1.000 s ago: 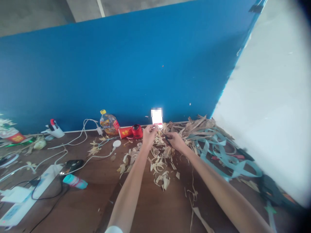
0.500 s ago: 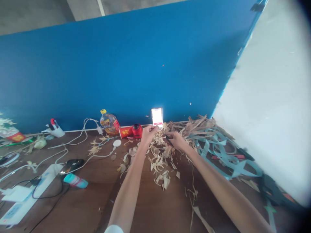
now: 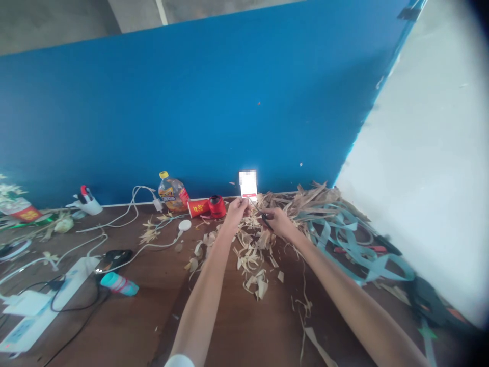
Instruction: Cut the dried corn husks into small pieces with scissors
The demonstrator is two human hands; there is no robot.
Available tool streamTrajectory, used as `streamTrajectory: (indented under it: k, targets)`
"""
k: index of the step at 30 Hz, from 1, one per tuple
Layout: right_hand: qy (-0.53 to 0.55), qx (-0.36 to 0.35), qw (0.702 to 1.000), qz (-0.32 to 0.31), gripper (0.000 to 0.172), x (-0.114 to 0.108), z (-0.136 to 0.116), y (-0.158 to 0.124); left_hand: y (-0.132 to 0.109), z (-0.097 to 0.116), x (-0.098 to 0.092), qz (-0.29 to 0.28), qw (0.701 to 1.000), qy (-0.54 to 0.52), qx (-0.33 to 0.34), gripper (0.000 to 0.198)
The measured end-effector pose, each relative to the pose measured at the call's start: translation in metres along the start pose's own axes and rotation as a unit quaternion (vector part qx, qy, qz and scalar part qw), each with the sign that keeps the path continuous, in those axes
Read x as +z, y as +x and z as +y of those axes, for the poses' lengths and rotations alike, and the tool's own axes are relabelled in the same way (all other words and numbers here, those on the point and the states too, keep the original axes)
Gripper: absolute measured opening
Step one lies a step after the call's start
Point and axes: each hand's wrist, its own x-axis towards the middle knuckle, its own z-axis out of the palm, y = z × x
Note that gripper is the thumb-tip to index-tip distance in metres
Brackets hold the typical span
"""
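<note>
Both arms reach out to the back of the brown table. My right hand [image 3: 278, 221] is closed round the dark handles of a pair of scissors [image 3: 267, 218], whose blades point left toward my other hand. My left hand [image 3: 237, 208] is pinched just left of the blade tips; what its fingers hold is too small to make out. Pale curled scraps [image 3: 250, 257] lie under and in front of both hands. Right behind them a lit phone [image 3: 248, 183] stands upright against the blue partition.
Left of the hands are a red cup [image 3: 198, 207], a red roll [image 3: 217, 207], a bottle [image 3: 172, 193], white cables and a power strip [image 3: 57, 300]. Dry husks [image 3: 305, 201] and tangled blue-green ribbon [image 3: 359, 255] lie to the right. A blue tube [image 3: 119, 284] sits front left.
My left hand has moved very slightly in front of the phone. The scissors stay in my right hand, and the view has shifted a little.
</note>
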Motion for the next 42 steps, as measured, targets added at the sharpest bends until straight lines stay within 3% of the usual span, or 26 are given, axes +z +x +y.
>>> streamTrajectory:
  k: [7, 14, 21, 29, 37, 42]
  targets:
    - [-0.007, -0.012, 1.000, 0.002, 0.032, -0.004, -0.001, -0.001, 0.003, -0.006, -0.003, 0.001, 0.999, 0.025, 0.026, 0.031]
    - [-0.015, 0.003, 1.000, -0.008, 0.032, -0.007, 0.004, 0.001, 0.003, 0.001, -0.004, 0.035, 0.999, 0.008, 0.006, 0.029]
    - [-0.034, 0.035, 0.998, -0.042, 0.035, -0.015, -0.006, -0.003, 0.007, 0.001, -0.009, 0.040, 0.998, 0.044, 0.003, 0.026]
    - [-0.026, 0.027, 0.998, -0.055, 0.031, -0.020, -0.006, -0.004, 0.007, 0.002, -0.016, 0.044, 0.997, 0.062, 0.017, 0.030]
    - [0.001, 0.002, 1.000, 0.021, 0.026, -0.017, 0.002, 0.003, 0.005, 0.000, -0.006, 0.019, 0.999, -0.037, -0.019, 0.033]
    - [0.050, -0.014, 0.996, 0.072, 0.037, -0.014, 0.000, 0.005, 0.003, -0.008, -0.001, -0.023, 1.000, 0.019, -0.010, 0.031]
